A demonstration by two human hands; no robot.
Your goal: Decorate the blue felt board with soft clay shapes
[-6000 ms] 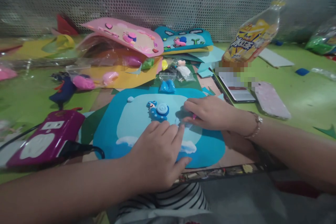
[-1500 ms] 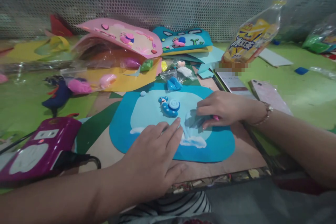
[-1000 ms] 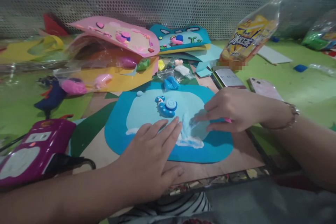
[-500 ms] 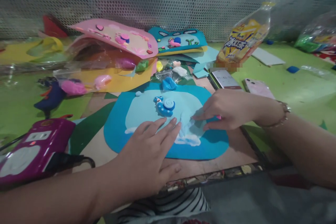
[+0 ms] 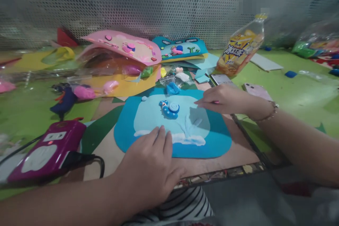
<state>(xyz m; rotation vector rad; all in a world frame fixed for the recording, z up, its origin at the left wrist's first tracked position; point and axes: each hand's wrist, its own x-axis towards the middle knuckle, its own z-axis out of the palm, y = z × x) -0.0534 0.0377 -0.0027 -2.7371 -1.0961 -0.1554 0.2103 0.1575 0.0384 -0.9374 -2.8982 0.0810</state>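
A blue card [image 5: 222, 141] with a pale blue centre lies in front of me. On it sits a blue clay snail [image 5: 171, 109] with a pale spiral shell. Below the snail runs a strip of white clay [image 5: 188, 139], and pale blue leaf-like clay pieces [image 5: 189, 125] rise from it. My left hand [image 5: 150, 162] rests flat with fingers stretched over the card's lower edge, covering part of the white strip. Over the card's right side, my right hand [image 5: 222, 99] has its fingertips pinched together. A small pink spot shows at its fingers; what it grips is too small to make out.
Behind the card lie a bag of blue clay [image 5: 173, 88], other clay packets, a pink decorated card [image 5: 137, 47] and a teal one [image 5: 196, 51]. A drink bottle [image 5: 239, 47] and phone [image 5: 256, 91] are at right. A purple power strip [image 5: 50, 148] sits left.
My right hand has lifted away from the leaf-like clay, up and back towards the card's upper right, uncovering it. My left hand has slid slightly down and left on the card.
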